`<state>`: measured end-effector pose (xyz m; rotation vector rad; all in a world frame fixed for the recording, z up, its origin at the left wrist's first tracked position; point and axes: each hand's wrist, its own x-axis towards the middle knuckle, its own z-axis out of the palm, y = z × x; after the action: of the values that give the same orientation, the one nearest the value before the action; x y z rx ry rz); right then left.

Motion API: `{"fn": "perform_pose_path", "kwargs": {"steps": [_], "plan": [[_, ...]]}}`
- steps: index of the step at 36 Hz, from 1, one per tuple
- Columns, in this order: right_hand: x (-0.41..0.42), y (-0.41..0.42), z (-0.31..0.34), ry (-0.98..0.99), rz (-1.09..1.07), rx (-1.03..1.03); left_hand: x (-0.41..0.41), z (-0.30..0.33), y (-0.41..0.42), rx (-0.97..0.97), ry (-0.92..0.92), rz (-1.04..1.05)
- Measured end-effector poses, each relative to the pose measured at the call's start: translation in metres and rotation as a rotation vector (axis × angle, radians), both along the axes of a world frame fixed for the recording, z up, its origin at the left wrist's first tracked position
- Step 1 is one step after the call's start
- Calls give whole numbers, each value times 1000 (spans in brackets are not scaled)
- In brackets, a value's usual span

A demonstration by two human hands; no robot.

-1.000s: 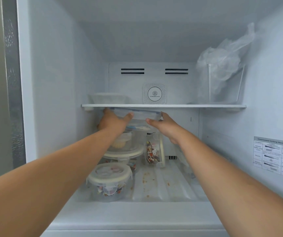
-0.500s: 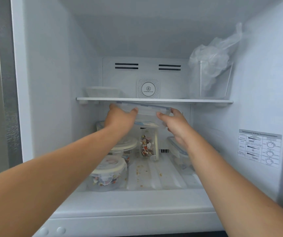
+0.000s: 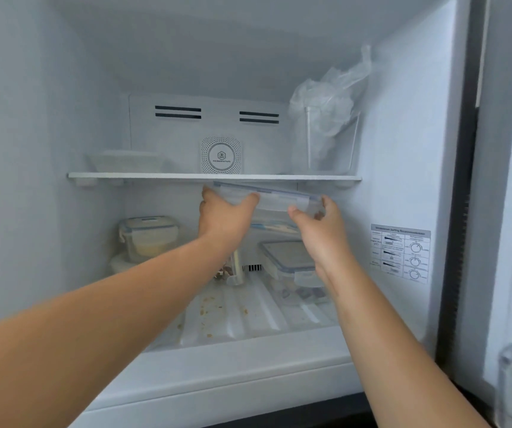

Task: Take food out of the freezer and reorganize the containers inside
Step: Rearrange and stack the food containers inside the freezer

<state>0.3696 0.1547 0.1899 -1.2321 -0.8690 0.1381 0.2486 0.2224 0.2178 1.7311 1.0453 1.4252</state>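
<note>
Now our fingers (image 3: 253, 197) are curled round the two ends of a clear lidded container (image 3: 274, 200): the left hand (image 3: 225, 216) grips its left end with the thumb hooked over the near rim, and the right hand (image 3: 321, 230) grips the right end, thumb in front and the other fingers wrapped behind. We hold it in the air just under the shelf (image 3: 168, 176), slightly tilted, with its lid nearly touching the shelf's underside.

A second ago we held the same box further left, directly above the stack of round tubs. Since then we have carried it to the right, and it now hangs over the middle of the lower compartment, above the flat blue-rimmed container (image 3: 291, 259) that sits on the freezer floor (image 3: 248, 316). With the box out of the way, the square tub with pale contents (image 3: 148, 237) stands uncovered at the left, on top of a round one.

We judge that the lift is done and the box is free of the stack, so it can either come out past the front lip or be set down on the right. Clearance under the shelf is tight, so we should lower it a little before drawing it forward.

Further out, the upper shelf carries a shallow tray (image 3: 124, 160) and a crumpled plastic bag (image 3: 325, 118) in a clear bin, and crumbs lie scattered on the floor.
</note>
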Motion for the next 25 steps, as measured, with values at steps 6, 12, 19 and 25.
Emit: {"fn": "perform_pose_path", "kwargs": {"steps": [6, 12, 19, 25], "plan": [[7, -31, -10, -134, -148, -27, 17, -10, -5, -11, -62, -136], [2, -53, -20, -303, -280, -61, 30, -17, -4, -133, -110, -265], [-9, -61, -48, -430, -297, -157, 33, -32, 1, -250, -120, -348], [-9, -66, -61, -442, -272, -196, 35, -41, 11, -276, -116, -413]]}}
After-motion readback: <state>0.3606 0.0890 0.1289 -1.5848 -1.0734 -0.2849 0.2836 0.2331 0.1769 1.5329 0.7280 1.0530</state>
